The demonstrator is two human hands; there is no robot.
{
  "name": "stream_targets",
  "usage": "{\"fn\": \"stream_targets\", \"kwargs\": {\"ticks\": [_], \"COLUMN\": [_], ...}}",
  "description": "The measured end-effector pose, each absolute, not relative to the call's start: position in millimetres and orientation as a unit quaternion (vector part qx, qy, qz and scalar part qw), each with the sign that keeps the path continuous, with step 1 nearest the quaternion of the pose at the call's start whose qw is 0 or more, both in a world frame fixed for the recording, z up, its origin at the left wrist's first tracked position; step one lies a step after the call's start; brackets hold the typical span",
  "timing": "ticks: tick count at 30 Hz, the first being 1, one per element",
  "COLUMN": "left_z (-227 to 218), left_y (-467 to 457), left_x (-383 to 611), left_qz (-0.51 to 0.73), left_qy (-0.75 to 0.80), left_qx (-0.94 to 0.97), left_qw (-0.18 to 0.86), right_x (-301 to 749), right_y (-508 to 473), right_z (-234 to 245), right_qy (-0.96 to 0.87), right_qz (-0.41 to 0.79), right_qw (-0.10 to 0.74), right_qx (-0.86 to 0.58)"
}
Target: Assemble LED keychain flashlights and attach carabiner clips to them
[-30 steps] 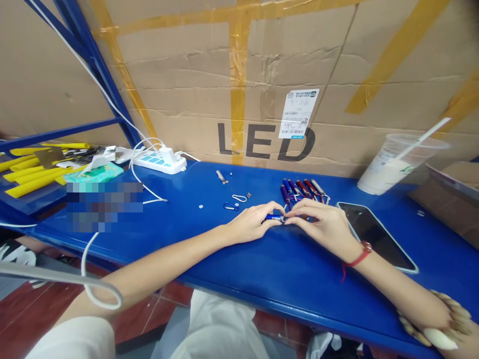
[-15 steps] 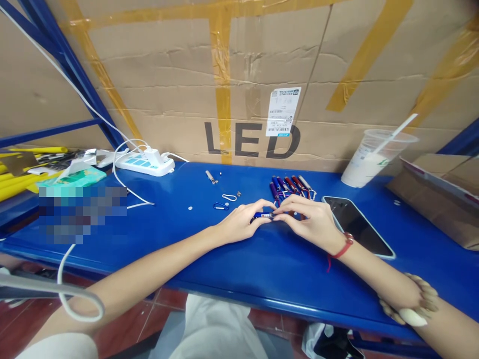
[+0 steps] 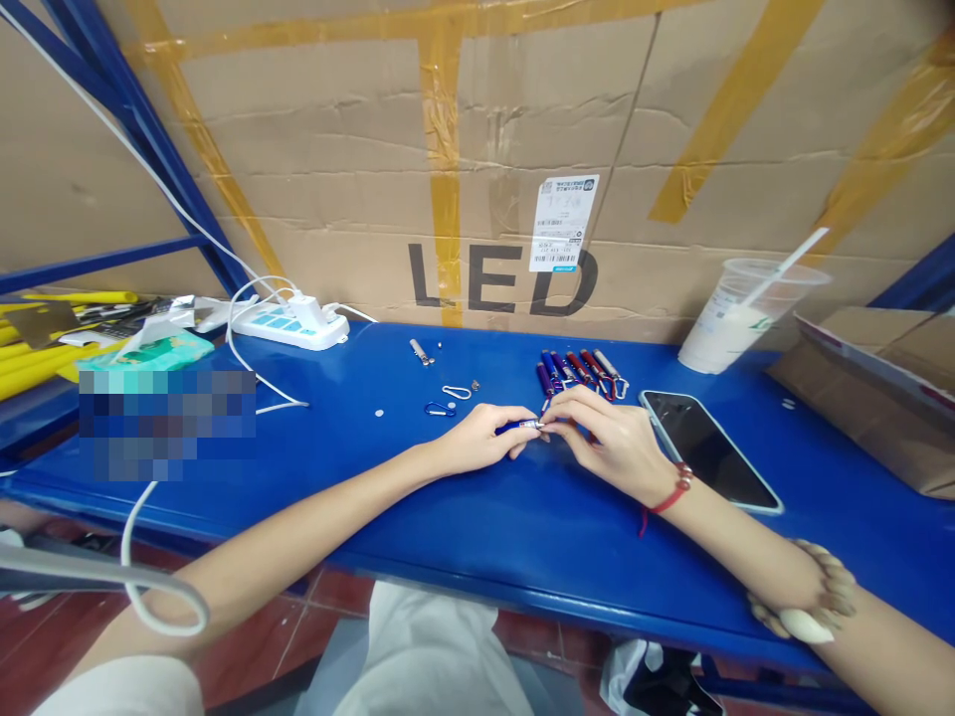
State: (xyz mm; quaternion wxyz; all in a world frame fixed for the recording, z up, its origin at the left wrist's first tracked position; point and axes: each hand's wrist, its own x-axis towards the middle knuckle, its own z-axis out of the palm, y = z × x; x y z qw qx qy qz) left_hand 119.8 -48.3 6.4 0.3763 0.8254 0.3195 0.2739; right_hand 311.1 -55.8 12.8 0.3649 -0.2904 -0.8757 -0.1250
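My left hand (image 3: 484, 438) is closed around a small blue keychain flashlight (image 3: 529, 425) with a pale label. The thumb and fingers of my right hand (image 3: 608, 438) pinch its right end; what exactly lies between those fingertips is hidden. Just behind my right hand, several similar flashlights (image 3: 578, 368) in purple, blue, red and silver lie in a row with clips attached. Beyond my left hand are a silver carabiner (image 3: 457, 393) and a blue carabiner (image 3: 440, 409). A silver tube (image 3: 419, 351) with small round pieces beside it lies farther back.
A phone (image 3: 708, 452) lies right of my right hand. Behind it stand a plastic cup (image 3: 723, 328) with a straw and a cardboard box (image 3: 858, 398). At the left are a white power strip (image 3: 290, 326) and a cable. A large carton (image 3: 358, 179) backs the blue table (image 3: 463, 537).
The fingers of my left hand have closed further along the flashlight, which now tilts slightly up at its right end. My right hand has shifted a little left, still pinching that end.
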Motion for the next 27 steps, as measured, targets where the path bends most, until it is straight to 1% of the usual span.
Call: {"fn": "stream_targets", "kwargs": {"ticks": [7,9,11,14,17,22,25,27], "left_z": [9.0,10.0,10.5,8.7,4.4,-2.1,-3.8,-4.1], "left_y": [-50.2,-51.4,-52.5,-54.2,-56.2,-58.7,-59.9,-60.7], "left_x": [121.6,123.5,125.3,127.0,127.0,124.9,124.3,124.3], "left_qz": [0.283,0.285,0.298,0.331,0.356,0.39,0.39,0.387], "left_qy": [0.25,0.248,0.257,0.293,0.314,0.302,0.306,0.311], "left_qx": [0.768,0.755,0.753,0.77,0.809,0.854,0.863,0.865], "left_qw": [0.518,0.536,0.528,0.461,0.347,0.165,0.101,0.078], "right_x": [309.5,309.6,309.9,309.2,306.4,301.9,300.9,300.6], "right_y": [-60.1,-60.7,-61.0,-61.0,-61.1,-61.1,-60.8,-60.7], "right_z": [17.1,18.4,19.6,21.0,20.6,17.2,16.4,16.3], "right_qy": [-0.863,-0.862,-0.861,-0.853,-0.83,-0.766,-0.735,-0.721], "right_qz": [-0.104,-0.09,-0.065,-0.002,0.094,0.276,0.333,0.354], "right_qw": [0.404,0.409,0.414,0.425,0.435,0.435,0.424,0.418], "right_qx": [-0.286,-0.287,-0.289,-0.304,-0.337,-0.385,-0.411,-0.424]}}
